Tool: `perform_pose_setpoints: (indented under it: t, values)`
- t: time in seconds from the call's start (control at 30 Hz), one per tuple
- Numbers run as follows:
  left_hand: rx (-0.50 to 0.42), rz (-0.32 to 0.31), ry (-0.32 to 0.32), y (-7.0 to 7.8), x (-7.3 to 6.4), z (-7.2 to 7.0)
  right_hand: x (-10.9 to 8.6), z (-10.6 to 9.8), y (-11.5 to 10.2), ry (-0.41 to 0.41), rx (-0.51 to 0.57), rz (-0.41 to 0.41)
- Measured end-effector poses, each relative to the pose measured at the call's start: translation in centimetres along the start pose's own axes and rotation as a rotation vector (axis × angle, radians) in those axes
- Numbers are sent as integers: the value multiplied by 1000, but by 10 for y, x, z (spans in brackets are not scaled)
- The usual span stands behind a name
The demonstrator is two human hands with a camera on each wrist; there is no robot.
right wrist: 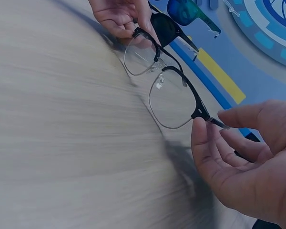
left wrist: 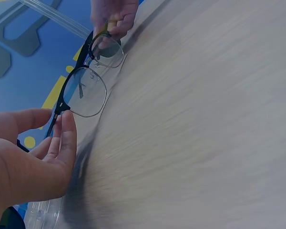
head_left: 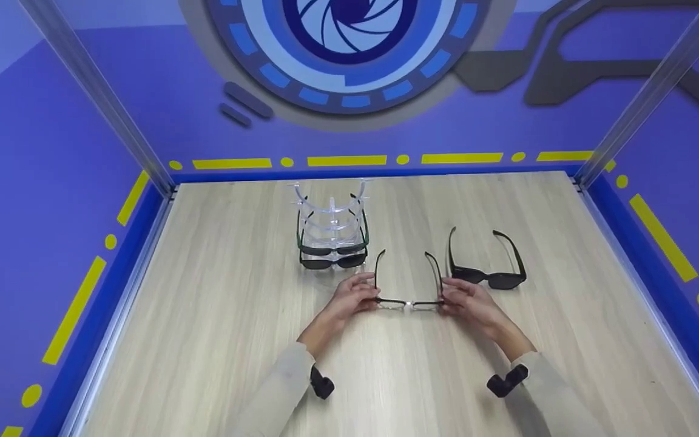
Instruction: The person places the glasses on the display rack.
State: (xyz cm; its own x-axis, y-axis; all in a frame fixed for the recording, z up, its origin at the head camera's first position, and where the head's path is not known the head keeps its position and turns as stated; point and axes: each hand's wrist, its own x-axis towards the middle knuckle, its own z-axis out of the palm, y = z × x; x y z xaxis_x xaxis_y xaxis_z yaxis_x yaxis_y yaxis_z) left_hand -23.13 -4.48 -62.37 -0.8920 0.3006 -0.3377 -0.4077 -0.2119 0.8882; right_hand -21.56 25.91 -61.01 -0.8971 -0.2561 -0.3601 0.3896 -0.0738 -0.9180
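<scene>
A pair of eyeglasses (head_left: 427, 303) with a black browline, clear lenses and thin metal lower rims is held between both hands, its temples unfolded and pointing away from me. My left hand (head_left: 349, 296) pinches it at the left hinge. The right hand (head_left: 476, 304) pinches the opposite hinge, as the right wrist view also shows with the eyeglasses (right wrist: 194, 93). Beyond the left hand stands a clear plastic display rack (head_left: 332, 210). It carries sunglasses with a greenish frame (head_left: 318, 250) and, below them, black sunglasses (head_left: 317, 264).
Another pair of black sunglasses (head_left: 504, 280) lies unfolded on the wooden table (head_left: 222, 303), just beyond my right hand. Blue printed panels (head_left: 398, 136) with metal corner posts (head_left: 647, 91) enclose the table at the back and sides.
</scene>
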Motion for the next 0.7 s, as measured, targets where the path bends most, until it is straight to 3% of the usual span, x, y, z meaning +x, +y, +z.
perform_pose_setpoints:
  t: [0.53, 0.7]
  values:
    - [43, -34, -51, 8, -14, 12, -18, -10, -11, -51, -26, -7]
    - [42, -27, -53, 11, -21, 5, -15, -3, -8, -83, -1, -17]
